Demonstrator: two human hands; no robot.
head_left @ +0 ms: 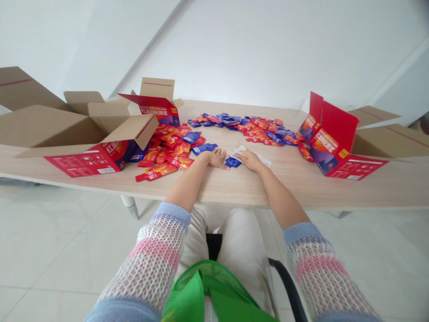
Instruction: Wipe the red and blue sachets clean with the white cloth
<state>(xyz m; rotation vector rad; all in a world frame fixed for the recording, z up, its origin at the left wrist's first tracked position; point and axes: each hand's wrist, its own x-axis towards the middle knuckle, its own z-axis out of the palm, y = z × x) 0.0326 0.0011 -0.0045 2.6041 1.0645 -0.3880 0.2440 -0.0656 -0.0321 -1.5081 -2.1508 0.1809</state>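
Observation:
A blue sachet (233,162) lies flat on the table in front of me, between my two hands. My left hand (217,158) rests on the table with its fingers spread, the fingertips at the sachet's left end. Under the fingers of my right hand (250,160) is a crumpled white tissue (264,161), gripped against the sachet's upper right part, which it covers. Another blue sachet (204,149) lies just behind my left hand. Left of that hand spreads a pile of mostly red sachets (164,152), with a few blue ones.
Red and blue sachets (261,129) form a long heap at the back. An open carton (110,158) stands at the left, a smaller red box (159,109) behind it, and an open red carton (328,147) at the right. The table's front edge (231,201) is near my lap.

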